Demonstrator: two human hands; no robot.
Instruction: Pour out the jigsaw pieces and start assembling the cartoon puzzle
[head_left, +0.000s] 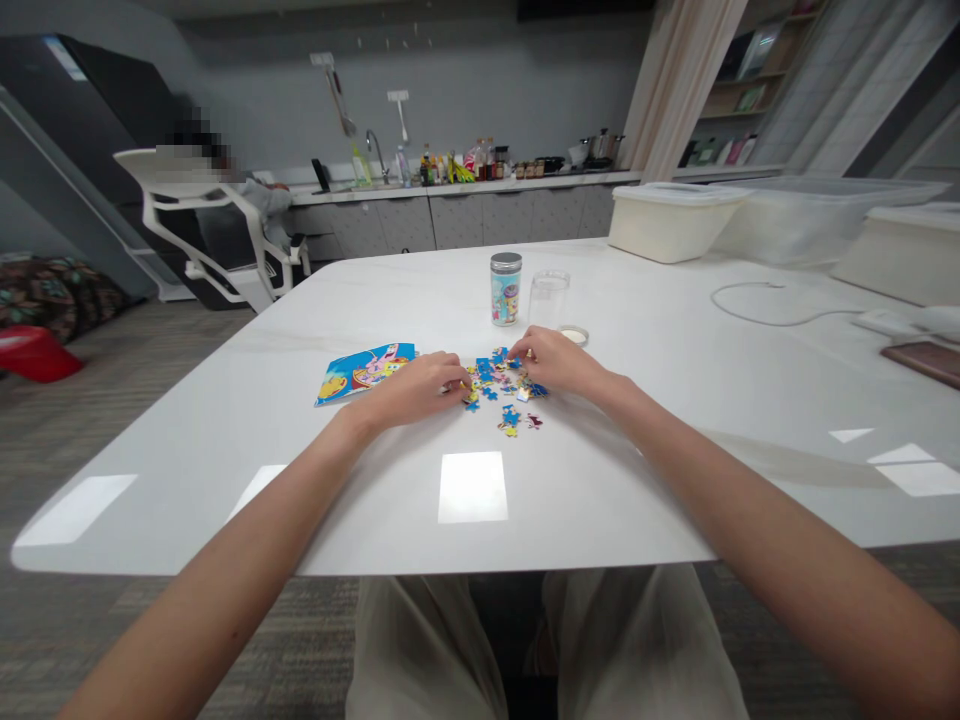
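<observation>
Loose jigsaw puzzle pieces [486, 371], mostly blue with yellow and pink bits, lie in a small heap on the white table [375, 540]. At the heap's left side, my left hand [424, 388] is closed, its fingertips on a yellow and blue puzzle piece [471, 399]. My right hand [559, 360] reaches in from the other side with curled fingers pinched at a blue puzzle piece [514, 361]. Nearer to me lies a small group of pieces [511, 418]. Left of the heap is a blue cartoon picture sheet [364, 370], partly behind my left hand.
Behind the heap stand a cartoon-printed can [505, 290] with a grey lid and a clear plastic jar [550, 296]. A round lid [574, 335] lies beside my right hand. Storage boxes [675, 222] and a white cable [780, 318] are at the right. A person sits in a white chair [244, 240].
</observation>
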